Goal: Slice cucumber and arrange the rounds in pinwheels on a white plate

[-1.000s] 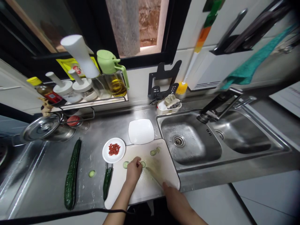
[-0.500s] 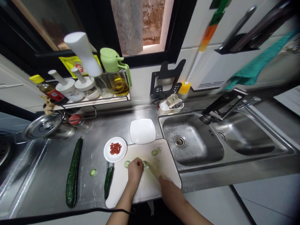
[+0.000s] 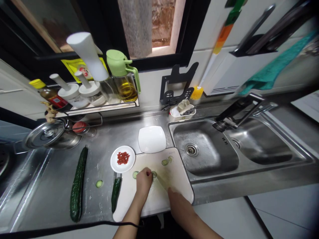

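While 2 hands (image 3: 144, 182) are over 1 bd (image 3: 180, 177), 2 plates (image 3: 152, 139) nr.

The left hand (image 3: 144, 183) and right hand (image 3: 179, 203) are bare, as are the 2 slim forearms (image 3: 135, 206), down to the view's lower edge. A smooth black cord (image 3: 104, 223) crosses the left forearm.

Long cucumber (image 3: 77, 189), dark green; cucumber slices (image 3: 164, 162), pale green with darker rims; cutting board (image 3: 159, 202), off-white; small pieces (image 3: 123, 158), red; round plate (image 3: 114, 164), white; knife (image 3: 162, 181), blurred, perhaps greyish green
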`<action>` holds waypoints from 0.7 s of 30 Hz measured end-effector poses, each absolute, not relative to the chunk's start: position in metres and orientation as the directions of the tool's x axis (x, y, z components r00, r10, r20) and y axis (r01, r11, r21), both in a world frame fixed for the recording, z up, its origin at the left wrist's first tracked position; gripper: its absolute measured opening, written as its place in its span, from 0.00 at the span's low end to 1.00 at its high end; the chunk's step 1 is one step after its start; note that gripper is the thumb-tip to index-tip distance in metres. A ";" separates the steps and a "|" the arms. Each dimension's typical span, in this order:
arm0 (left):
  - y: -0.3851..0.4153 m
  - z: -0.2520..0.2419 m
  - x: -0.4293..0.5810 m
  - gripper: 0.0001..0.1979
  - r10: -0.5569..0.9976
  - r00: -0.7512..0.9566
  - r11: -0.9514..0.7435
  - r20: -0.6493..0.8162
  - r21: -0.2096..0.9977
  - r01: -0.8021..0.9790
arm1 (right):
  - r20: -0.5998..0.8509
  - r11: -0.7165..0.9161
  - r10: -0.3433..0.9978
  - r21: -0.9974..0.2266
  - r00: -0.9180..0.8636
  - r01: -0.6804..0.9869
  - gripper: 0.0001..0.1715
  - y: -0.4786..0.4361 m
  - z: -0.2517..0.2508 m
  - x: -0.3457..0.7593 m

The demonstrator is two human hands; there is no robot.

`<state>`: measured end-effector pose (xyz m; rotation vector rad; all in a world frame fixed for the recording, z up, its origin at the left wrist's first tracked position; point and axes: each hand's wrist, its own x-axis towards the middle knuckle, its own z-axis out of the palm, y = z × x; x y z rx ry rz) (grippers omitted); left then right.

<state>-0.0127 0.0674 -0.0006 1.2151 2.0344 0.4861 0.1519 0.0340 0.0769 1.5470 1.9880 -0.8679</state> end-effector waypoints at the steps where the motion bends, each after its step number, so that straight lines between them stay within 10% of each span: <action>1: 0.068 0.000 -0.013 0.08 0.873 -0.305 0.486 -0.381 0.629 0.607 | -0.695 0.176 0.671 -0.188 -0.258 0.966 0.31 0.034 0.076 0.151; 21: 0.041 0.010 -0.042 0.09 0.874 -0.395 0.461 -0.285 0.746 0.482 | -0.712 0.139 0.650 -0.232 -0.266 0.963 0.34 0.021 0.071 0.177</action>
